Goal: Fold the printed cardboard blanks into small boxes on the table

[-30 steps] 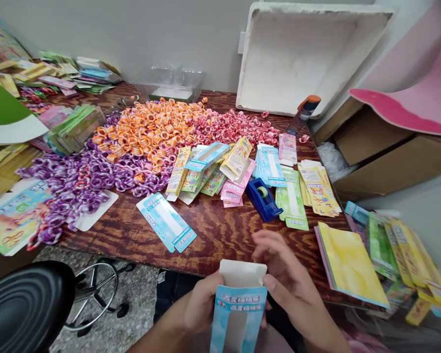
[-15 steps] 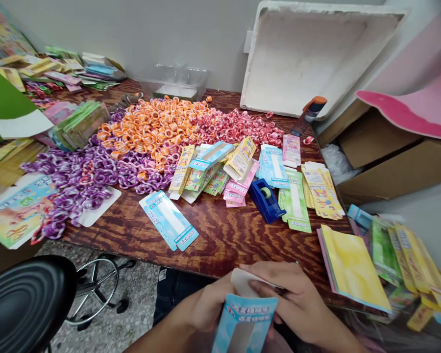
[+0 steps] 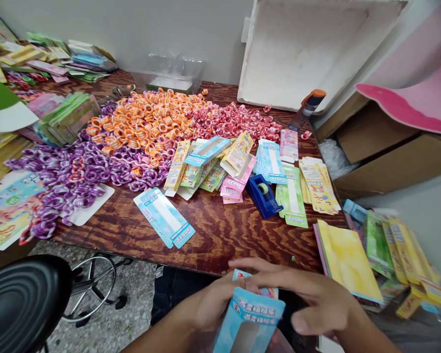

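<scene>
A light blue cardboard box (image 3: pixel 255 314) with a window cut-out is close to me at the bottom. My left hand (image 3: pixel 211 304) grips it from the left, near its upper end. Across the top flaps reach the stretched fingers of my right hand (image 3: pixel 316 296), whose thumb is apart from the box. Fingers partly hide the box's upper end, and its lower part runs out of the picture. On the table in front lies a flat light blue box (image 3: pixel 164 216) with a pale window strip.
Purple (image 3: pixel 110 169), orange (image 3: pixel 147 117) and red striped rings (image 3: pixel 238 120) are heaped on the wooden table (image 3: pixel 213 235). A blue tape dispenser (image 3: pixel 263 198) stands among coloured boxes. Yellow sheets (image 3: pixel 347 260) lie at the right edge. A black stool (image 3: pixel 25 299) stands at lower left.
My right hand has opened and shifted right, its thumb now off the box. The white flap at the box's top has turned, showing blue print. The view has shifted slightly.
</scene>
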Action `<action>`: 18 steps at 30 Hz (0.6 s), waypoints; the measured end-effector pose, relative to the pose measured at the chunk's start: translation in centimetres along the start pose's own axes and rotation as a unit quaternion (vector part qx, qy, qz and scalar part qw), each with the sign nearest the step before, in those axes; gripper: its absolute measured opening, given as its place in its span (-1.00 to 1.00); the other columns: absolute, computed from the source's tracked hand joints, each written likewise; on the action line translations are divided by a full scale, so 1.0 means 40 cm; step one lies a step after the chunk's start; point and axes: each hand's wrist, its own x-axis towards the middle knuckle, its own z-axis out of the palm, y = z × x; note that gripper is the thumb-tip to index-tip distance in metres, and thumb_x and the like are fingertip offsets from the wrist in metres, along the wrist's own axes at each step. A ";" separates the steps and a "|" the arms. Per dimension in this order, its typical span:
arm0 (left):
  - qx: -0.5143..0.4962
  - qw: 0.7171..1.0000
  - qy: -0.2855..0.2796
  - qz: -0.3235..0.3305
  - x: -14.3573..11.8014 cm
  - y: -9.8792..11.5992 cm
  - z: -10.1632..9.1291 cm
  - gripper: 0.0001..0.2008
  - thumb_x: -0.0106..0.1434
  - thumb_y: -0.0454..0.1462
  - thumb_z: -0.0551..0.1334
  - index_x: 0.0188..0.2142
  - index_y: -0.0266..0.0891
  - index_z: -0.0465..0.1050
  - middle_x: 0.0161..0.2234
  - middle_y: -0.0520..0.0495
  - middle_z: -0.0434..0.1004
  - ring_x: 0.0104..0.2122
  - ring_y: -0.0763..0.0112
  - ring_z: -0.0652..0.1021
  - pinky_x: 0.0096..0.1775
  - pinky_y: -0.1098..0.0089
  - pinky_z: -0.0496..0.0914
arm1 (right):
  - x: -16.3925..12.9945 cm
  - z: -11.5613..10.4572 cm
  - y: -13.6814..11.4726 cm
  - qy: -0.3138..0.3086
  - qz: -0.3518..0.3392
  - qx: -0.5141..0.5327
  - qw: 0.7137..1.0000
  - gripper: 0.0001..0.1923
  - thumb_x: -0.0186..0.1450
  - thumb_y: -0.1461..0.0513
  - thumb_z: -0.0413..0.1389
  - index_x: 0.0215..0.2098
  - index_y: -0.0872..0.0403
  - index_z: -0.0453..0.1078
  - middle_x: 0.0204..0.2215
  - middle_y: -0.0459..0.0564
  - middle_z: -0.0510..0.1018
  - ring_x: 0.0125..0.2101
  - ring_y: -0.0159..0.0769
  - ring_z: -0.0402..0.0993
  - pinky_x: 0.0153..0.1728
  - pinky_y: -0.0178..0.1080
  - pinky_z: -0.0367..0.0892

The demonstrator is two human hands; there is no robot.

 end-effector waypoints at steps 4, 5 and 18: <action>0.011 0.999 0.036 0.021 0.000 0.009 0.001 -0.66 0.18 -0.07 0.32 -0.29 -0.34 0.63 -0.40 -0.22 0.63 -0.41 0.23 0.58 -0.24 0.29 0.44 | 0.017 0.050 0.045 0.150 -0.032 0.118 0.981 -0.46 0.41 -0.20 0.09 0.05 -0.06 0.65 0.31 0.14 0.46 0.18 0.02 0.53 0.22 0.11 0.34; 0.010 0.998 0.047 0.028 -0.001 0.009 -0.004 -0.66 0.20 -0.06 0.33 -0.27 -0.33 0.63 -0.38 -0.18 0.62 -0.40 0.27 0.57 -0.23 0.31 0.43 | 0.021 0.076 0.057 0.219 -0.027 0.115 0.969 -0.55 0.43 -0.14 0.11 -0.02 -0.08 0.67 0.27 0.12 0.50 0.16 0.00 0.54 0.19 0.08 0.38; 0.037 0.996 0.078 -0.005 -0.069 0.018 -0.001 -0.37 0.09 0.18 0.48 -0.15 -0.34 0.69 -0.18 -0.21 0.66 -0.27 0.32 0.58 -0.12 0.36 0.39 | -0.003 0.133 0.014 0.304 -0.022 0.272 0.913 -0.30 0.45 0.01 0.20 0.44 -0.48 0.01 0.47 -0.01 0.13 0.00 -0.23 0.55 0.01 -0.09 0.47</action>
